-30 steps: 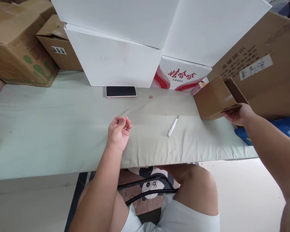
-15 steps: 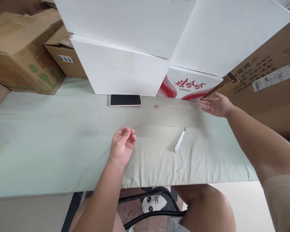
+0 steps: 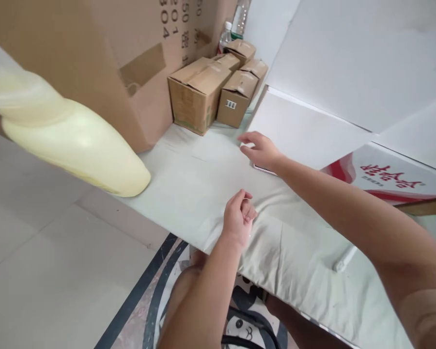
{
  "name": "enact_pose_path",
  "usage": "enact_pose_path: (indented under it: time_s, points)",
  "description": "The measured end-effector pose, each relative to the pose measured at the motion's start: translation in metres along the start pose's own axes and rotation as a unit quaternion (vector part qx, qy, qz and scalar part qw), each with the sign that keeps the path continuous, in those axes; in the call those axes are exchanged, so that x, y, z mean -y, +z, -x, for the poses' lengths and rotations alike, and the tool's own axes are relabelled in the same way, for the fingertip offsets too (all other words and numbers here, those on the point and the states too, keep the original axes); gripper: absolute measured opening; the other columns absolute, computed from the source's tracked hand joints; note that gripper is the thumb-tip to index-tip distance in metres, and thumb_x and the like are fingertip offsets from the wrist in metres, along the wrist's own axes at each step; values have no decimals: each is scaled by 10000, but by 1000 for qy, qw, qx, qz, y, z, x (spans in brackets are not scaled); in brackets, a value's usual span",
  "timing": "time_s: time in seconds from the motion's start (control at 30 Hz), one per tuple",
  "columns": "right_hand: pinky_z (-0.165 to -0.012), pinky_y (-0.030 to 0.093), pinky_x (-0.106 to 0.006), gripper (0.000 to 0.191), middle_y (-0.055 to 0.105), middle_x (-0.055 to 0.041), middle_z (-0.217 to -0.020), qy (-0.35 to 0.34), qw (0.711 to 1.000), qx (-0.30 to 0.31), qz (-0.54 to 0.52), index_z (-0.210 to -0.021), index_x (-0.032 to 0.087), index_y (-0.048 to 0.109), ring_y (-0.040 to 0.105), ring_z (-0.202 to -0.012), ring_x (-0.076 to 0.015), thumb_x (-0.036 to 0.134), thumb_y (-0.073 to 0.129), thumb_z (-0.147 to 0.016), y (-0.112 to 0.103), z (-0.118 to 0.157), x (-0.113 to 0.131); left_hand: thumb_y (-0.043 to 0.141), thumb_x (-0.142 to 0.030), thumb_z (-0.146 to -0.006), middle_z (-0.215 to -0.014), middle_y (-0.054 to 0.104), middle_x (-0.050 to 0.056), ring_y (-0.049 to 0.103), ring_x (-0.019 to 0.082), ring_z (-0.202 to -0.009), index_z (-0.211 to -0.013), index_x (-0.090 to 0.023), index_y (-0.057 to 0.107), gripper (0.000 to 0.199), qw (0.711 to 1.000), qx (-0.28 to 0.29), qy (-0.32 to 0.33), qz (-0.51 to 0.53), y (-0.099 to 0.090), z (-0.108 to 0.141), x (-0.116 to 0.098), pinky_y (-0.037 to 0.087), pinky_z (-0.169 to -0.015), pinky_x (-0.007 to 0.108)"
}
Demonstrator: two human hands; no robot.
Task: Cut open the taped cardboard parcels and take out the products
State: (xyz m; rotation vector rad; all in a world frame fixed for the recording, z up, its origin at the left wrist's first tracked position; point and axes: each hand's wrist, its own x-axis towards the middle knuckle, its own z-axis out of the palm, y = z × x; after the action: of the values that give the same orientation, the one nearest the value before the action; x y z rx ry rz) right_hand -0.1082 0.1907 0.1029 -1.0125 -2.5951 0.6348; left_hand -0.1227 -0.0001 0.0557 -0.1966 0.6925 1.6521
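Note:
My left hand (image 3: 239, 218) is closed above the cloth-covered table (image 3: 203, 165), its fingers curled in; anything inside them is hidden. My right hand (image 3: 260, 149) is reached across to the left, thumb and fingers apart with nothing between them. Just under its wrist shows the pale edge of a phone (image 3: 264, 169), mostly covered by the arm. A white-handled tool (image 3: 344, 259) lies on the cloth near the right forearm, which hides its tip.
White boxes (image 3: 312, 131) rise behind the table, one with red print (image 3: 388, 174). Several small cardboard boxes (image 3: 199, 92) and plastic bottles (image 3: 240, 22) stand at the back left. A large carton (image 3: 131, 58) and a pale yellow twisted object (image 3: 80, 140) are at the left.
The view has swung to the left. My right hand has left the red-printed box and moved left to the phone. My left hand stays over the table with its fingers more curled.

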Motion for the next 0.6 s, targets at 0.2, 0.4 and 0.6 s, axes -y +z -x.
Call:
enact_pose_path:
  time_s: [0.2,0.4,0.6]
  points:
    - [-1169,470,-659,628,479,-153,-1526,-119,983,-113,86,-1496,271,473,442,-1467,-401,331,638,-894,53,-131,79,633,-285,-803,-424,235,-104,213,62,-417,-642,-192,525,215,999,9,-8,32,-5,2,-17,215,-510,240]
    - [-1153,354,-885,979,211,-32,-1763,-96,986,-83,108,-1544,389,436,111,-1596,-547,376,909,-687,51,-230,87,716,-388,-742,-490,253,-104,203,67,-480,-670,-198,519,283,998,53,27,7,-14,3,-22,183,-552,272]
    - [-1139,391,-876,1148,318,-71,-1719,-168,977,34,125,-1653,321,316,152,-1577,-573,459,917,-684,61,-258,78,728,-413,-737,-521,256,-94,203,70,-495,-672,-203,495,321,997,69,14,5,-17,2,-23,177,-578,289]
